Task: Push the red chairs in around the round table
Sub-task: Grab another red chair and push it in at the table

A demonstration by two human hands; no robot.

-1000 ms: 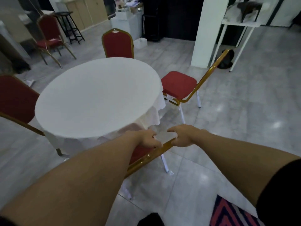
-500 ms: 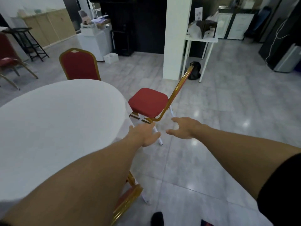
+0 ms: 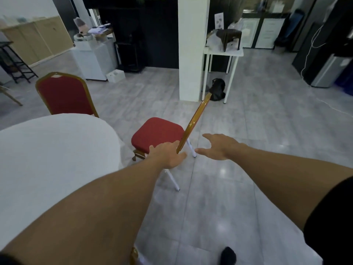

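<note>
Both hands are spread wide: left hand (image 3: 169, 155) overlaps the pulled-out chair's (image 3: 157, 133) gold backrest bottom, right hand (image 3: 219, 147) just beside it; contact's unclear, table (image 3: 57, 150) cut off.

Two red chairs showed, one (image 3: 65, 94) at eleven o'clock, one (image 3: 158, 133) at centre; one round table (image 3: 53, 150); two hands, left (image 3: 168, 155), right (image 3: 219, 147).

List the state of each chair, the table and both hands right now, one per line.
Near chair: seat out from the table, not pushed in.
Far chair: upright, backrest close to the table edge.
Round table: covered with a white cloth.
Left hand: open, at the near chair's backrest.
Right hand: open, no grip yet.
</note>
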